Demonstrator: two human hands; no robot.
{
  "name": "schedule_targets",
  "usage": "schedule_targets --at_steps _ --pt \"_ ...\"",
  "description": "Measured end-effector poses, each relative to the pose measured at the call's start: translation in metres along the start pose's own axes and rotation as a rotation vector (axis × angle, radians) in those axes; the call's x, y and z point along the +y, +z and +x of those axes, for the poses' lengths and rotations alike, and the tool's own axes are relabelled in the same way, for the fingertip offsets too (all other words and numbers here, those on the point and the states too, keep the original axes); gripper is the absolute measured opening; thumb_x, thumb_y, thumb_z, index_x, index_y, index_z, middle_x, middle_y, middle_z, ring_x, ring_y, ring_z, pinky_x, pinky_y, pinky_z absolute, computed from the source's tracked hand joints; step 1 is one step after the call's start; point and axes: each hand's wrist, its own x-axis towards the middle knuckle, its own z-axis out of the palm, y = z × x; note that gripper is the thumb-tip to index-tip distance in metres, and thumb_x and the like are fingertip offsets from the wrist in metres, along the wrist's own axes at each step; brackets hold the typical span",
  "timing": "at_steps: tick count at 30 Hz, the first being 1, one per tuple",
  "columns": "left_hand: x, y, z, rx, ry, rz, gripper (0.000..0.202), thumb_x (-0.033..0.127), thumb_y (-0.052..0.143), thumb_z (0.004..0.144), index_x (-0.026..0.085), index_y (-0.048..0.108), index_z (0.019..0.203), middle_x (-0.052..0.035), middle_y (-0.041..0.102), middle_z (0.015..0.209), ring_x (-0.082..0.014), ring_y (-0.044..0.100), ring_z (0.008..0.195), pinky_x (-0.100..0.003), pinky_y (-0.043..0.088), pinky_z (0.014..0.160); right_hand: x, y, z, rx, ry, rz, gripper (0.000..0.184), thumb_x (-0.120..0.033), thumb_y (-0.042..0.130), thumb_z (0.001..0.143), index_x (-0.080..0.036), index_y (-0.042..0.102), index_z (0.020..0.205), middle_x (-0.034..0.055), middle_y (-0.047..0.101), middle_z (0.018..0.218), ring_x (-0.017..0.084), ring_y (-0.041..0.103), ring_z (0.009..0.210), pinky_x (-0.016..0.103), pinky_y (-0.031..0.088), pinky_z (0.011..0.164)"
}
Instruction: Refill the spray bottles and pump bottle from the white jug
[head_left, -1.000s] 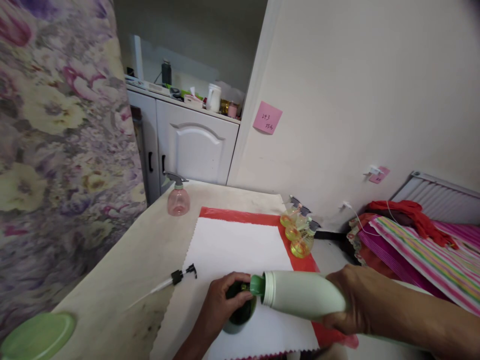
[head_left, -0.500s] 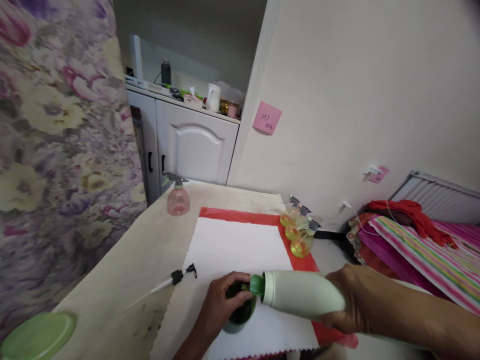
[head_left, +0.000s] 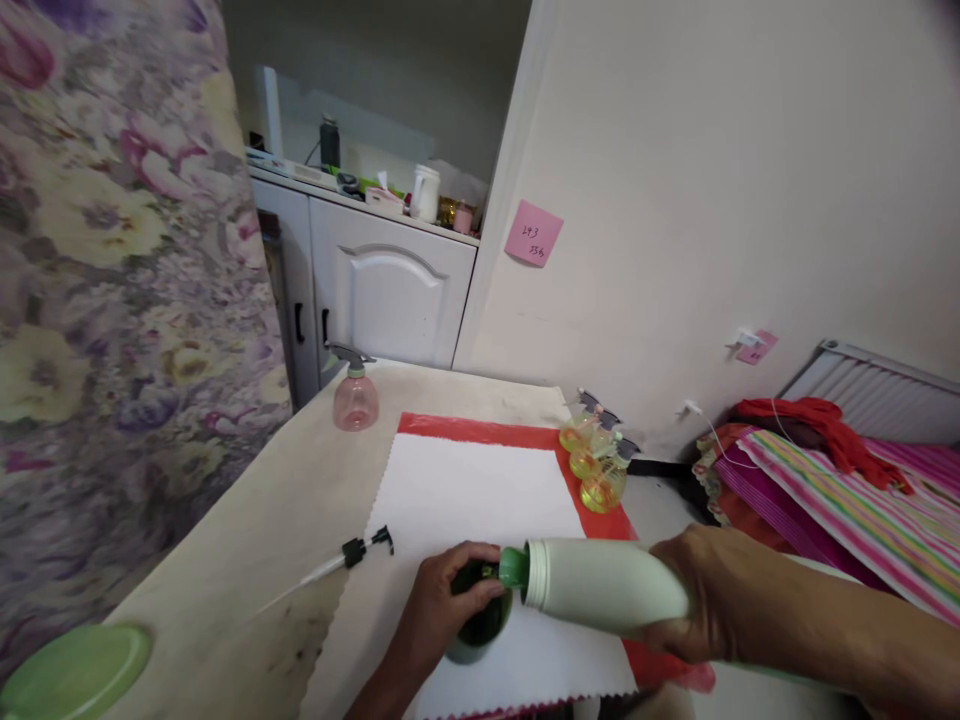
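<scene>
My right hand (head_left: 701, 590) grips a pale green bottle (head_left: 604, 588) tipped on its side, its green neck pointing left. The neck meets the mouth of a small dark green container (head_left: 480, 628) standing on a white cloth (head_left: 465, 500). My left hand (head_left: 442, 605) is wrapped round that container and steadies it. Whether liquid is flowing I cannot make out.
A loose black pump head with its tube (head_left: 349, 556) lies left of the cloth. A pink spray bottle (head_left: 354, 395) stands at the back; three yellow spray bottles (head_left: 596, 465) stand on the red mat (head_left: 480, 432). A green lid (head_left: 71, 672) sits at the near-left corner.
</scene>
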Motion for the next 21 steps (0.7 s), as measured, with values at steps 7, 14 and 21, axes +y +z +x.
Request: schedule_targets --at_steps 7,14,21 --pt "0.0021 0.0002 -0.0004 0.006 -0.005 0.006 0.019 0.021 0.072 0.070 0.023 0.074 0.089 -0.0021 0.079 0.093 -0.0229 0.070 0.090 -0.030 0.051 0.084 -0.0006 -0.0011 -0.0029 -0.007 -0.009 -0.005 0.011 -0.031 0.065 0.073 -0.024 0.071 0.079 0.0002 0.072 0.064 0.015 0.064 0.054 0.021 0.040 0.048" --pt "0.0006 0.0002 -0.0006 -0.001 0.003 -0.013 0.020 0.019 0.072 0.071 0.024 0.074 0.090 -0.0005 0.079 0.093 -0.0218 0.070 0.091 -0.028 0.050 0.084 -0.0004 -0.0019 -0.0026 -0.005 -0.006 -0.010 0.011 -0.031 0.064 0.075 -0.024 0.070 0.080 0.0005 0.072 0.063 0.015 0.065 0.054 0.021 0.039 0.048" --pt "-0.0009 0.0004 0.0007 -0.005 0.009 -0.015 0.019 0.019 0.073 0.071 0.023 0.074 0.089 -0.0001 0.079 0.093 -0.0207 0.070 0.090 -0.027 0.050 0.084 -0.0016 -0.0020 -0.0043 0.039 0.025 0.031 0.009 -0.029 0.067 0.072 -0.024 0.073 0.076 0.0000 0.072 0.059 0.015 0.064 0.052 0.020 0.039 0.047"
